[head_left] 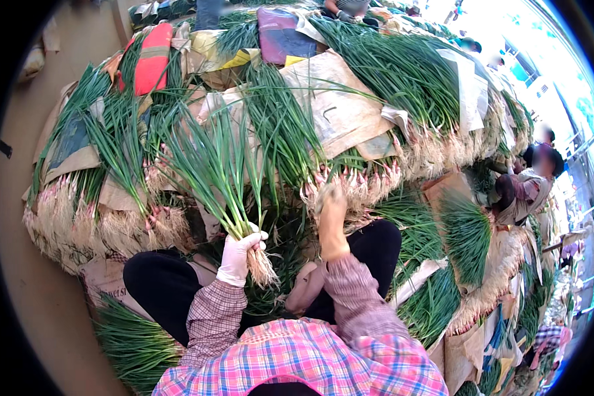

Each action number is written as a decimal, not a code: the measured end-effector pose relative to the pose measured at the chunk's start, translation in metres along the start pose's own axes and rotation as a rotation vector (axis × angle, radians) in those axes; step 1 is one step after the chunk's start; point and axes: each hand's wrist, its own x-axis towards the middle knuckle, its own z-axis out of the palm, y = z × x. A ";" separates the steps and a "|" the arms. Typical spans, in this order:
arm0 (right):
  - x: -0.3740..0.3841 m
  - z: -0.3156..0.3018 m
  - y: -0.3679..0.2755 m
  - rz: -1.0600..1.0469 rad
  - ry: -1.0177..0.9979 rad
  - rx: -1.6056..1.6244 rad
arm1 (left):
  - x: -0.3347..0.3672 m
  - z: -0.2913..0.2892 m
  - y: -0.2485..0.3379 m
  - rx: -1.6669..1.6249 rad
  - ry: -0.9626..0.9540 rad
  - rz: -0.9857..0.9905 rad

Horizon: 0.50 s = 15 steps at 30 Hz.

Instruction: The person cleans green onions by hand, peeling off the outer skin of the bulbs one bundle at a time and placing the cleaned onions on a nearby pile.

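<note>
My left hand (239, 254), in a thin white glove, is closed around a bunch of spring onions (228, 178) just above their pale roots. The long green leaves fan up and to the left over the pile. Further right, my right hand (332, 208), in a tan glove, reaches to the pinkish bulbs and roots of another heap of spring onions (280, 125). Its fingers are blurred against the roots, so I cannot make out whether they grip any stalk.
Rooted spring onions lie in thick rows, with brown paper sheets (336, 99) and a red bundle (153, 59) among them. More onions (138, 343) lie by my left knee. A person (525, 188) sits at the right. Brown floor (46, 297) runs along the left.
</note>
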 end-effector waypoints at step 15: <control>-0.045 0.070 0.031 -0.597 -0.316 -0.758 | 0.012 -0.002 -0.012 -0.027 0.032 0.025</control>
